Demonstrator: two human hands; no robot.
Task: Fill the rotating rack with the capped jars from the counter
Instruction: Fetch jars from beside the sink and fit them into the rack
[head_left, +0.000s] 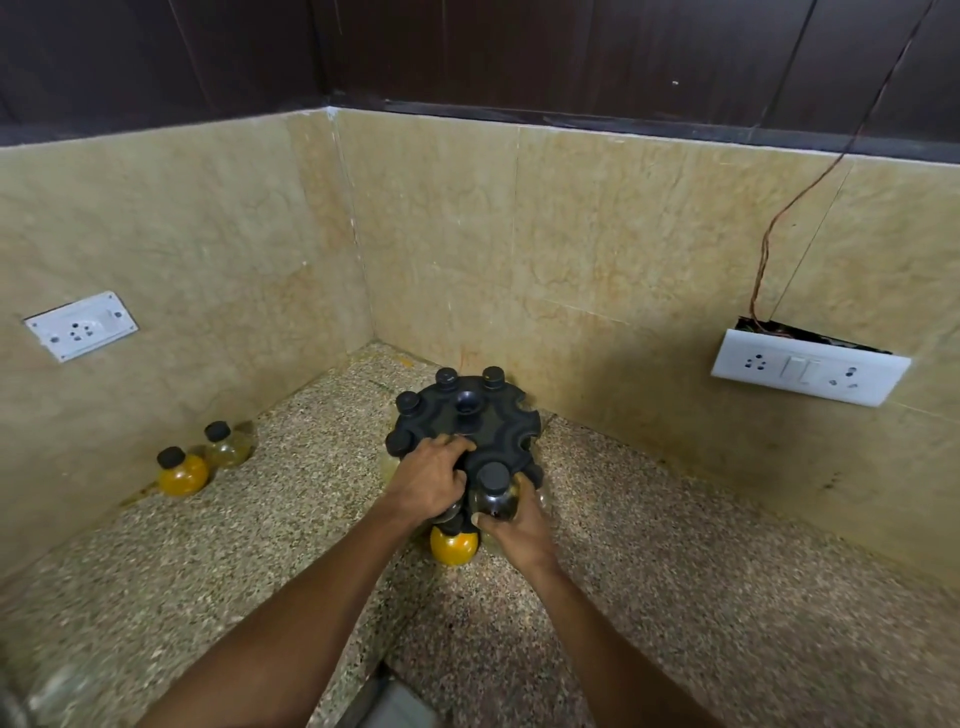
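Speckled stone bench (675, 571) meeting two beige tiled walls at a corner, with the black rotating rack (467, 415) standing close to that corner. Left hand (428, 480) rests on the near edge of the rack's top disc, fingers curled over the rim and closed on it; the likely purpose is to stop the rack from turning, or to bring a vacant notch round to the front. Right hand (511, 519) is wrapped around a dark capped jar (493, 491), held upright and just beside the front of the rack, apparently so that its neck can slide sideways into a notch. Several black caps already stand in notches round the far and left edge of the disc, while open notches show on the right side. An orange-filled jar (453, 544) sits low at the front, beneath both hands; whether it hangs in a lower tier or stands on the bench cannot be told. Two more capped jars, one orange (182, 473) and one pale (227, 447), wait on the bench by the left wall, well apart from the rack, so the filling appears unfinished.
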